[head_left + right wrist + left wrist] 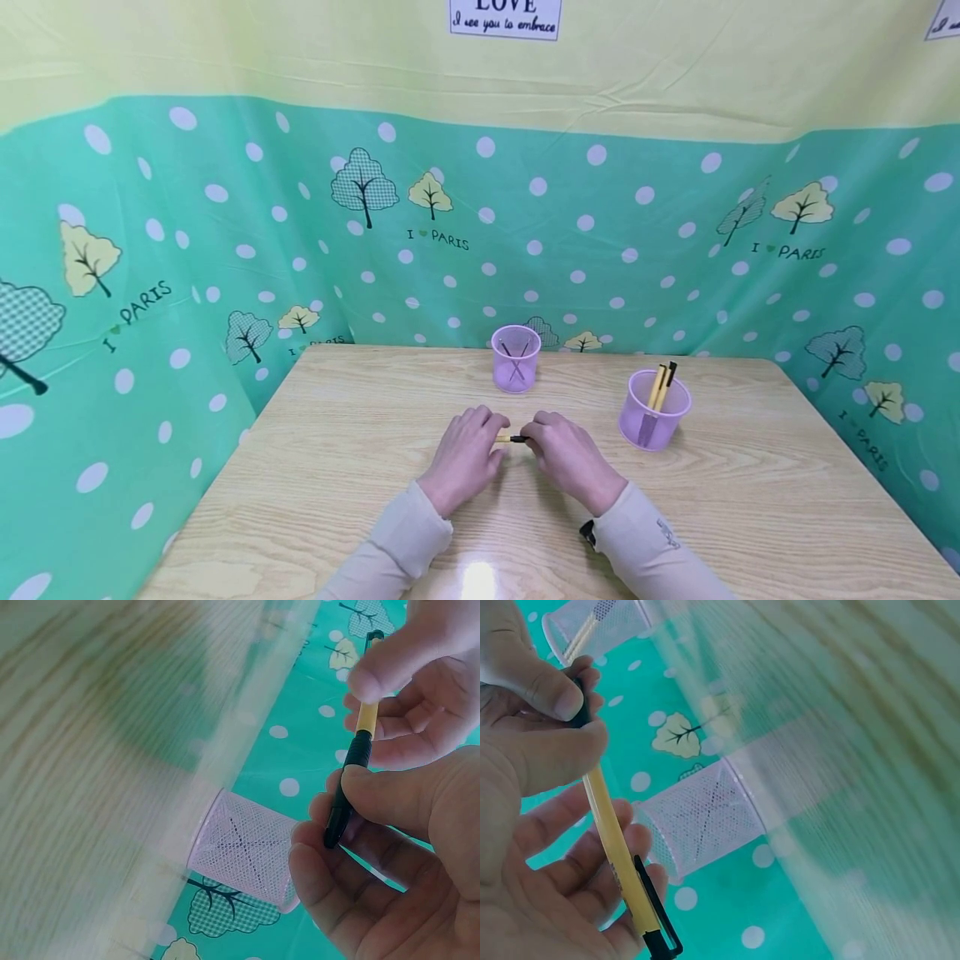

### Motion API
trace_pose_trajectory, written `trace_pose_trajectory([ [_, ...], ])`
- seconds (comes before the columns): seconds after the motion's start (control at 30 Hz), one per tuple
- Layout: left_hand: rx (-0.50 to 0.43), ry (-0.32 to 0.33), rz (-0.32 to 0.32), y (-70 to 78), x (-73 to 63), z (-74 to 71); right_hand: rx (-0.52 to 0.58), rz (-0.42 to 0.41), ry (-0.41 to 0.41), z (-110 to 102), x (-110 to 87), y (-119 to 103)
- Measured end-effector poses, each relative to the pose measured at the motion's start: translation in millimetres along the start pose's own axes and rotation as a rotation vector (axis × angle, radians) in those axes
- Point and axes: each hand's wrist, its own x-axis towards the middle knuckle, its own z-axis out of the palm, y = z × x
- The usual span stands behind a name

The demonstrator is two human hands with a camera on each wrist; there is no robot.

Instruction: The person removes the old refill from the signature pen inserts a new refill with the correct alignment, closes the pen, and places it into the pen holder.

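A yellow pen with a black clip and a black ridged front part (358, 750) is held between both hands above the table. My left hand (468, 454) pinches its yellow barrel (613, 836) between thumb and fingers, the clip end lying over the fingers. At the black end, my right hand (566, 454) grips the pen with thumb and curled fingers. The two hands are close together, a short stretch of pen showing between them. Behind them stands a purple mesh cup (516, 367) holding thin dark sticks.
Right of the hands, a second purple mesh cup (633, 417) holds yellow pens (658, 390) with black ends. Both cups stand on a light wooden table (337, 467). A green and yellow patterned curtain (450, 283) hangs behind and to the sides.
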Motion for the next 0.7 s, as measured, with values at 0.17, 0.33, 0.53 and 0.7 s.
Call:
trace_pose_trajectory([
  [0.17,-0.016,0.025,-0.004,-0.3,1.8,-1.4,0.0,-0.002,-0.001,-0.7,0.3,-0.5],
  [0.33,-0.033,0.044,0.0,-0.2,1.9,-3.1,0.002,-0.007,0.007,-0.4,0.0,-0.6],
  [0.53,-0.037,0.027,0.008,-0.1,1.4,-2.5,0.004,-0.004,0.004,0.1,0.2,-0.5],
  [0.7,-0.015,0.031,0.016,-0.2,1.1,-1.9,0.003,0.0,-0.001,-0.4,0.3,-0.7],
])
